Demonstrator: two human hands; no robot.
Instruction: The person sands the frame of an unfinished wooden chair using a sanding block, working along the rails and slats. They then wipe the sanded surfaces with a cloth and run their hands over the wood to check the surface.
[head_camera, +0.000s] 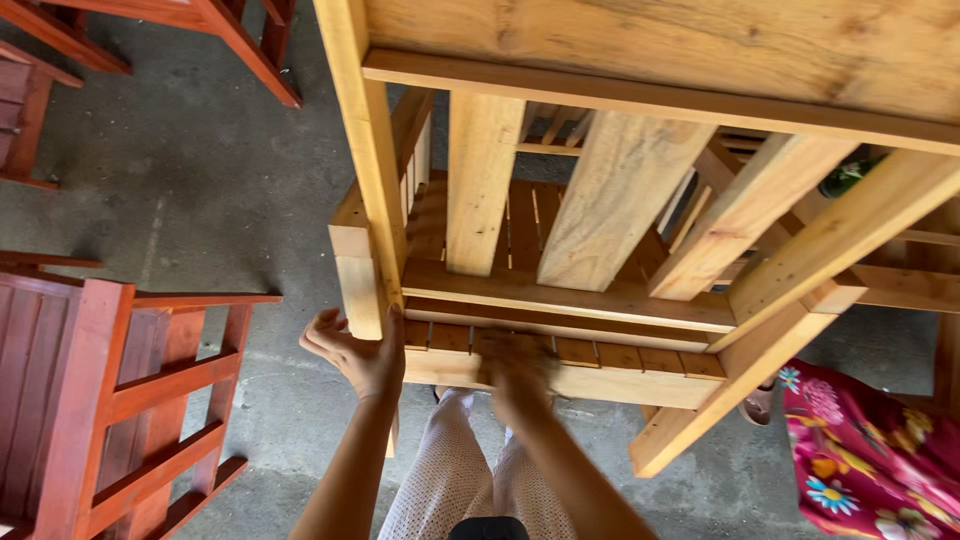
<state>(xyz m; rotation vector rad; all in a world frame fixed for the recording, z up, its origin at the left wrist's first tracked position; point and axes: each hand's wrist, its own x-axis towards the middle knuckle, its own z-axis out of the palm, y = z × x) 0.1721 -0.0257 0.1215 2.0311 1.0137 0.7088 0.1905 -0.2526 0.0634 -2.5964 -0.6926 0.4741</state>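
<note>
L hand (350, 352) open, palm braced on corner post (358, 290) of unfinished chair frame (560, 300). R hand (520, 375) blurred on slatted rail (560, 352); grip can't tell. Keep L palm flat, steady frame w/ even pressure.

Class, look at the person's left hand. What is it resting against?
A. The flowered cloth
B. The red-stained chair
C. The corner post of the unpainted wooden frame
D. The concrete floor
C. The left hand lies open against the corner post of the unpainted wooden frame, well clear of the red-stained chair beside it.
</note>
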